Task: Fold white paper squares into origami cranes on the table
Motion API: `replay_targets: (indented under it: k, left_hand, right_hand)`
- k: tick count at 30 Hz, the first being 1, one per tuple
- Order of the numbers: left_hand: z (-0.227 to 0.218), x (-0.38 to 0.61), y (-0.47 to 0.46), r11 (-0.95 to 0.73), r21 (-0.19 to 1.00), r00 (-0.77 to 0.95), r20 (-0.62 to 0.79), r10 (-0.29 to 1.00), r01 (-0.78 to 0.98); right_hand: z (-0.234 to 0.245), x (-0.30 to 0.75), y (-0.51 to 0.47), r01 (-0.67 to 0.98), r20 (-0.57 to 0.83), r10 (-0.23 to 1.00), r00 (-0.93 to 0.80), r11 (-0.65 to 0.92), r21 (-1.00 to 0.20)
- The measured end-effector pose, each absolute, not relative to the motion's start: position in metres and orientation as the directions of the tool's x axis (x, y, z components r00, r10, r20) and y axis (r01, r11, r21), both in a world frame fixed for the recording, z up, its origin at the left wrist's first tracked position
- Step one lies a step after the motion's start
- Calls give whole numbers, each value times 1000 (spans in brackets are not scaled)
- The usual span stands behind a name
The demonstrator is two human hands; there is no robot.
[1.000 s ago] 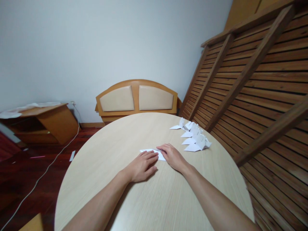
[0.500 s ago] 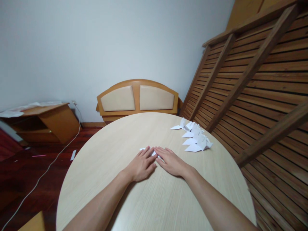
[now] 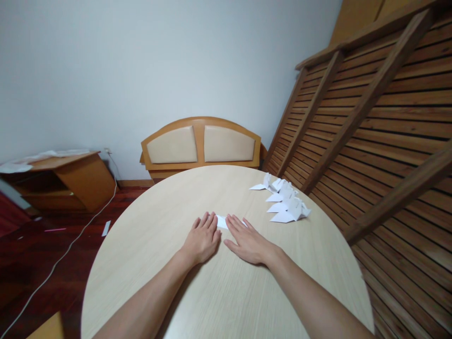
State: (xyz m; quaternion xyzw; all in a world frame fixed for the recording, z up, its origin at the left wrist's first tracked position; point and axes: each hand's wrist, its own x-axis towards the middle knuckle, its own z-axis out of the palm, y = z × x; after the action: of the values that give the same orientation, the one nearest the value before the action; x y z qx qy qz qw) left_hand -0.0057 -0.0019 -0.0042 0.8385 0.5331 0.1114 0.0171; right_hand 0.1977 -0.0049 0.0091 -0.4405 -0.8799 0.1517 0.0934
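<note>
Paper: white piece flat on the round table, partly covered.
Left hand: palm down, fingers extended, at the paper's left end.
Right hand: palm down, fingers slightly spread, across its right part.
Folded figures: white, clustered near the table's right edge.
Headboard: beyond the table.

Left forearm: bare as far as we see it, smoothly tapering
Right forearm: bare too, and to us just as slim
Wrists: uncovered, narrower than the forearms we see below them
Left hand: ungloved, with slender fingers
Right hand: ungloved; its nails are too small for us to read
</note>
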Motion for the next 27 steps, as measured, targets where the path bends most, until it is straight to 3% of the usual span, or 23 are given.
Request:
replay_targets:
  k: [3,6,10,18,27]
  left_hand:
    - [-1,-3,-1,-452,144,418,217,882,880]
    - [2,2,-1,-556,214,536,147,831,803]
    - [1,4,-1,-540,271,548,53,835,797]
    - [-2,-2,1,-477,152,471,76,879,866]
    - [2,-2,-2,-336,110,317,159,935,935]
  right_hand:
    - [11,195,-6,744,31,799,-600,572,-346]
    - [12,193,-7,732,26,782,-623,595,-331]
    - [14,190,-9,738,-5,779,-627,592,-324]
    - [22,188,-17,798,-104,824,-557,496,-343]
    - [17,189,-18,798,-70,839,-539,482,-362]
